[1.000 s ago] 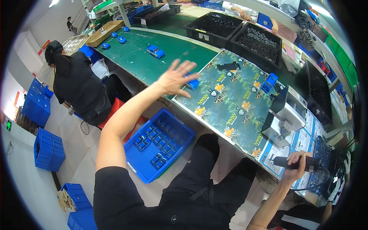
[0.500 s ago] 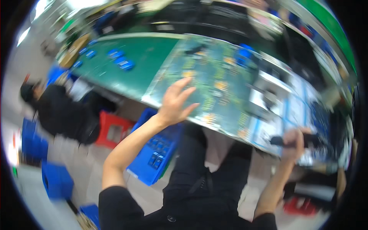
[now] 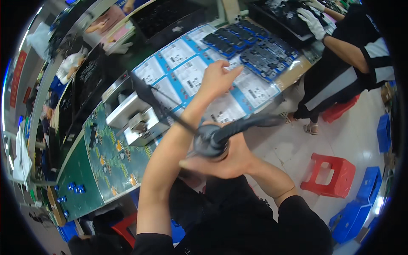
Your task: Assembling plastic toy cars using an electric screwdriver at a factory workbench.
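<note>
My left hand (image 3: 220, 78) reaches over the table, fingers apart and nothing seen in it. Below it lie white printed sheets with blue borders (image 3: 190, 73). Just beyond its fingers, several blue holders with dark flat parts (image 3: 267, 57) sit side by side at the table's end. My right hand (image 3: 231, 159) is closed round a black cylindrical hand tool (image 3: 211, 141), seen end-on in front of my body. Black cord-like lengths run from the tool up to the left and out to the right; they are partly blurred. My left forearm passes beside the tool.
A white and metal bench device (image 3: 138, 119) stands left of the sheets, on a green patterned mat (image 3: 114, 159). Small blue pieces (image 3: 76, 188) lie further left. A co-worker in white gloves (image 3: 312, 23) works at far right. A red stool (image 3: 329, 175) and blue bins (image 3: 357, 212) stand on the floor.
My view has turned right, toward the sheets and blue holders. My left hand has moved from the green mat to above the sheets. My right hand has brought the black tool in front of me.
</note>
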`<state>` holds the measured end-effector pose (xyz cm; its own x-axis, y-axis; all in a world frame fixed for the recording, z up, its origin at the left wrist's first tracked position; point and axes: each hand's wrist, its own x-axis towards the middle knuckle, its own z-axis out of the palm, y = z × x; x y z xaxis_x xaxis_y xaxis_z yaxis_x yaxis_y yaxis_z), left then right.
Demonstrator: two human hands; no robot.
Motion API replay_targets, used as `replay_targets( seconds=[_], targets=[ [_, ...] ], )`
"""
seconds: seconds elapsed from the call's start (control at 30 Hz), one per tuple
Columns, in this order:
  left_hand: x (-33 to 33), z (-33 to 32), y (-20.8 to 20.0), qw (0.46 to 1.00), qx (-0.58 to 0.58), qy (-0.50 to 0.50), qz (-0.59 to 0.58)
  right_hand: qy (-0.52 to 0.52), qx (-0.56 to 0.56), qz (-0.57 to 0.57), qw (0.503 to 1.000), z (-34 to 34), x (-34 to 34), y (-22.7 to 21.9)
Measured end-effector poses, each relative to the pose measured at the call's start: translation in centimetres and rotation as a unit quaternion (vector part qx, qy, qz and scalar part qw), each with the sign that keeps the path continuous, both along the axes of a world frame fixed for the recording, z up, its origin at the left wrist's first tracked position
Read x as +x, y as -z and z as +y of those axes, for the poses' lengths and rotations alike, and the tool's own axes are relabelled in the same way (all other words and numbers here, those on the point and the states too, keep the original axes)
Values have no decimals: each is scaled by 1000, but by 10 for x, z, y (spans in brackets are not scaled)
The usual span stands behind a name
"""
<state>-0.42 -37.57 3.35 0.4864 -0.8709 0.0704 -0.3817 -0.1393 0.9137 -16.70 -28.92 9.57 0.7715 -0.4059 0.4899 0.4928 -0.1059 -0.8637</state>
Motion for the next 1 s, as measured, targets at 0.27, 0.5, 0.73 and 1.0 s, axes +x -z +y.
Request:
replay_targets(
  seconds=[0.27, 0.5, 0.73, 1.0],
  targets=[
    [-32, -73, 11, 982, -20, -37, 182, 40, 34, 24, 998, -25, -29, -3],
    [-45, -6, -16, 912, -195, -39, 359, 24, 71, 32, 997, -28, -34, -8],
    [-5, 197, -62, 801, -334, -147, 474, 111, 84, -4, 990, -31, -36, -8],
    [-19, 301, -5, 858, -268, -217, 380, -69, 138, -229, 961, 44, 47, -25]
  ],
)
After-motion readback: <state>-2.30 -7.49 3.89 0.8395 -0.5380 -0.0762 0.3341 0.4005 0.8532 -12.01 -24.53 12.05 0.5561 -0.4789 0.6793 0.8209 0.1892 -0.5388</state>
